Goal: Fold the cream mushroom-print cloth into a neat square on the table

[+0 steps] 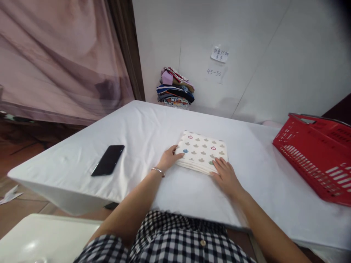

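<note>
A folded cloth (201, 149), cream with grey, red, blue and green mushroom-like prints, lies flat on the white-covered table in front of me. Its layered edge faces me. At its left side is my left hand (170, 157), wearing a bracelet; the thumb rests on top and the fingers reach around the edge, partly hidden. My right hand (225, 174) lies over the near right corner, its fingers stretched out on the top and its thumb by the front edge.
A black phone (108, 160) lies on the tablecloth (142, 128) at the left. The red plastic basket (315, 157) stands on the right side. Beyond the far edge is a pile of folded fabrics (176, 87) against the wall. A white stool-like surface (49, 237) is at lower left.
</note>
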Available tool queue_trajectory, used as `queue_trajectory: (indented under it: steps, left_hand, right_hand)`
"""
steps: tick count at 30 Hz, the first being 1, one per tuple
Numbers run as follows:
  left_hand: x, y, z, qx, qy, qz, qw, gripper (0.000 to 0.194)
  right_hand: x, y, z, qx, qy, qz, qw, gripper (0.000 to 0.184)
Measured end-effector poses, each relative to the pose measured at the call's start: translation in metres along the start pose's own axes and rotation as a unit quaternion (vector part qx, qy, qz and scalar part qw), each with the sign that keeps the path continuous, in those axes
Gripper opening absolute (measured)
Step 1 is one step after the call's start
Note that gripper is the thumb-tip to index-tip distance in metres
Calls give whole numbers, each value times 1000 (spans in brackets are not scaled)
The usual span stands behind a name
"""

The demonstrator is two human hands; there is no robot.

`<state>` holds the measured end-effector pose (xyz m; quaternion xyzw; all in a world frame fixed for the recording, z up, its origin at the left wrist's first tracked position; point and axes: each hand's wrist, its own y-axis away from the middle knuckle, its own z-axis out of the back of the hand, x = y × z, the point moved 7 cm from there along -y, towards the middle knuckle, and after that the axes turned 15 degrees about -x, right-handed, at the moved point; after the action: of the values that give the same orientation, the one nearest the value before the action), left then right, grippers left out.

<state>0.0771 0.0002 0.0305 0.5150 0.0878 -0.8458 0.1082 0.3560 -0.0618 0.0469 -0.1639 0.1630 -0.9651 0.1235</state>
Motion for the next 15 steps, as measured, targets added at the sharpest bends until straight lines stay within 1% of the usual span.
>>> queue_trajectory:
  steps: [2,3,6,8,10,12,15]
  left_hand:
    - [1,2,3,-2,60,16,998,59]
    - [2,2,6,-4,85,22,996,56]
    - [4,5,20,-26,94,17,995,43]
    - [1,9,29,-43,76,-28,996,33]
    - [-6,15,32,-42,60,-100,992,27]
    - [-12,22,29,-22,40,-157,987,23]
    - [-14,28,22,3,-4,-191,982,23]
  right_hand:
    - [1,5,-7,16,21,9,1000,55]
    - [0,7,-8,12,26,7,1000,54]
    - [1,6,-1,-33,25,9,999,50]
    - [8,4,8,-83,17,34,996,45]
    - [19,1,14,-121,-4,71,990,40]
    - [30,-2,15,-136,-38,107,984,34]
    - [39,-4,12,-150,-80,135,976,30]
